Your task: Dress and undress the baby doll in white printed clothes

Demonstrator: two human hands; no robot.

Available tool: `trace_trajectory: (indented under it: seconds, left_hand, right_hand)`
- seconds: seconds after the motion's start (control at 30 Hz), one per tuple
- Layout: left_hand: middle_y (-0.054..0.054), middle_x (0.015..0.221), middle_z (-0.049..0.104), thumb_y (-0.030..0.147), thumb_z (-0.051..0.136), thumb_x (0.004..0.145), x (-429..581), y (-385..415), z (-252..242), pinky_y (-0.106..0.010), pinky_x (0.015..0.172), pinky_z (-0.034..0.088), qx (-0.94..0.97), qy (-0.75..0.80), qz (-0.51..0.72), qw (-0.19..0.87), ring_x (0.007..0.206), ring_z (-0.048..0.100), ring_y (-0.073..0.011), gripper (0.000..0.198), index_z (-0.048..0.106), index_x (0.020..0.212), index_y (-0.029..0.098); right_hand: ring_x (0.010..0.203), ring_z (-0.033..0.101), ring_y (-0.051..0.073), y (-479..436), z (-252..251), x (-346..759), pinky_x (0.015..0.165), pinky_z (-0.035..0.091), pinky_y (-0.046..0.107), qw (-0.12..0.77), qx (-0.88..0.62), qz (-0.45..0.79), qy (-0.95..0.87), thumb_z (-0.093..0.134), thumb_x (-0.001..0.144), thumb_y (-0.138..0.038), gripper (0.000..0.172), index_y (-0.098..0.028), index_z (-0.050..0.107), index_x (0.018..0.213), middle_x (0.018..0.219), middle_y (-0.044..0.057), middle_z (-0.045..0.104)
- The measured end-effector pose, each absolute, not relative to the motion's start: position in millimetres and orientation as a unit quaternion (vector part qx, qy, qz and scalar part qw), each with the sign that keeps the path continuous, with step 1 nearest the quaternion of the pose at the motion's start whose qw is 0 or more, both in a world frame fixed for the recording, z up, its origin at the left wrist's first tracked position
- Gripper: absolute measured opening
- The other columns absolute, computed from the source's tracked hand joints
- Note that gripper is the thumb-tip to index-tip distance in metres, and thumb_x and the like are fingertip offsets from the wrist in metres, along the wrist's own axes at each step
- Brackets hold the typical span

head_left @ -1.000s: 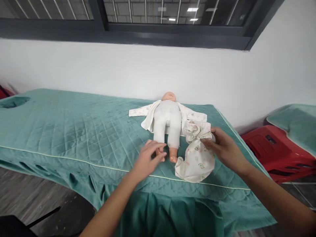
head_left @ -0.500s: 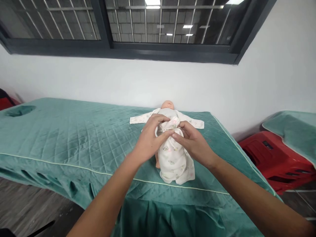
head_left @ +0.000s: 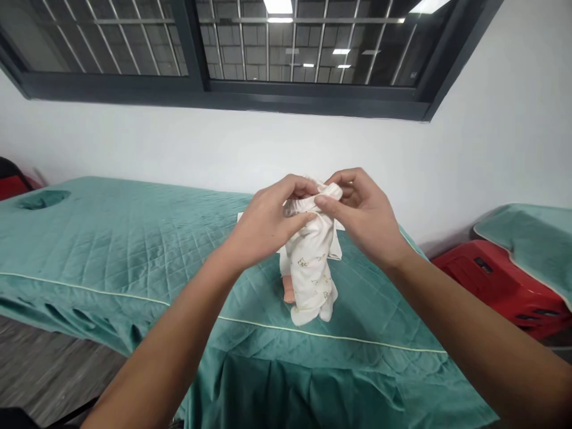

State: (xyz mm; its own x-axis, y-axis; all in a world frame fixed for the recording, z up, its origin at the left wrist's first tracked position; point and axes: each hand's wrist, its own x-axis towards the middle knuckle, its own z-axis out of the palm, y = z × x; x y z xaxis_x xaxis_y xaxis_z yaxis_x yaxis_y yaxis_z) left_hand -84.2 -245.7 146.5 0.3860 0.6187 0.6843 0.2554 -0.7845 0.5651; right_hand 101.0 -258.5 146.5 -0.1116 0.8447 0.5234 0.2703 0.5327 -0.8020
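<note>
A pair of white baby pants (head_left: pixel 310 262) with a small printed pattern hangs from both hands. My left hand (head_left: pixel 270 217) pinches the gathered waistband on its left side. On the other side, my right hand (head_left: pixel 364 214) grips the same waistband between thumb and fingers. Behind the cloth lies a baby doll, with one bare leg (head_left: pixel 288 289) showing at the left of the pants. The doll's head and chest are hidden by my hands and the cloth. Only small parts of its white top show, such as a bit of sleeve (head_left: pixel 240 216) beside my left hand.
The doll lies on a bed with a green quilted cover (head_left: pixel 179 238), which has a face hole (head_left: pixel 44 199) at the far left. A white wall (head_left: pixel 179 143) and a barred window (head_left: pixel 290 53) stand behind. Red plastic stools (head_left: pixel 509 286) are at the right.
Both hands have risen and moved away from me, lifting the pants by the waistband. The pants now hang higher and straighter, covering the doll's head.
</note>
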Motion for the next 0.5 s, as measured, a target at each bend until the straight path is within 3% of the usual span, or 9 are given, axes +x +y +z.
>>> trace_trajectory:
  seconds: [0.1,0.23,0.4,0.5]
  left_hand:
    - [-0.001,0.104,0.067,0.023,0.067,0.085,-95.0,-241.0,154.4,-0.037,0.093,0.052,0.811,0.282,0.476,0.192,0.100,0.064,-0.0183,0.021,0.064,0.105,0.020]
    - [-0.001,0.088,0.065,0.033,0.068,0.085,-111.5,-229.6,155.8,-0.037,0.084,0.056,0.778,0.317,0.501,0.209,0.088,0.065,-0.0178,0.019,0.063,0.094,0.017]
    - [0.000,0.085,0.061,0.036,0.061,0.092,-119.7,-220.6,152.5,-0.036,0.079,0.057,0.708,0.288,0.566,0.308,0.085,0.068,-0.0166,0.019,0.057,0.093,0.018]
    - [0.000,0.086,0.062,0.041,0.063,0.092,-115.7,-219.7,153.2,-0.033,0.078,0.057,0.686,0.252,0.587,0.348,0.090,0.069,-0.0184,0.022,0.055,0.091,0.020]
  right_hand:
    - [0.082,0.063,0.019,-255.4,153.8,108.9,0.071,0.053,0.034,0.525,-0.433,0.201,-0.705,0.070,0.084,-0.048,0.030,-0.027,0.057,0.102,0.087,-0.001,0.061]
    - [0.087,0.062,0.020,-250.8,161.4,123.0,0.079,0.053,0.038,0.531,-0.456,0.120,-0.704,0.072,0.084,-0.040,0.021,-0.026,0.061,0.094,0.092,0.001,0.063]
    - [0.099,0.062,0.023,-247.9,172.3,134.3,0.090,0.052,0.044,0.477,-0.448,0.110,-0.749,0.066,0.083,-0.023,0.006,-0.023,0.063,0.088,0.102,0.003,0.066]
    - [0.107,0.060,0.024,-252.8,178.1,129.8,0.096,0.049,0.047,0.435,-0.431,0.113,-0.782,0.064,0.082,-0.018,0.007,-0.022,0.064,0.088,0.111,0.005,0.066]
